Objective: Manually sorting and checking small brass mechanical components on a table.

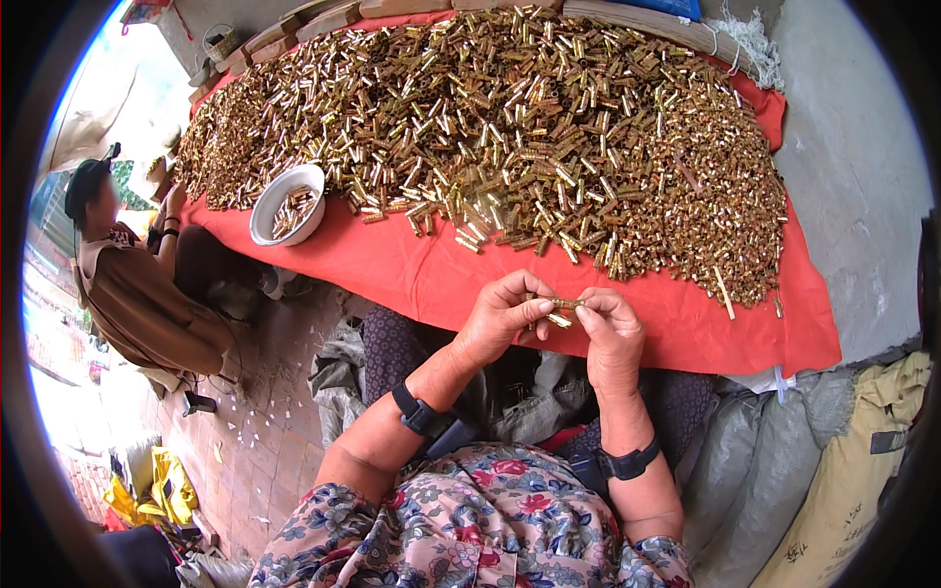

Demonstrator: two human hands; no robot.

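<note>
Above the table's front edge, my left hand is closed on a short, ridged brass-coloured tube. My right hand pinches the other end of this piece between thumb and fingers. A second brass-coloured tube shows just below it, by the left fingers. Beyond both hands spreads a large pile of similar tubes, with smaller brass-coloured pieces heaped at its right.
A red cloth covers the table. On it at the left, a white bowl holds several tubes. Another person sits at the far left, hands at the pile. A thin stick lies front right; sacks stand against the wall.
</note>
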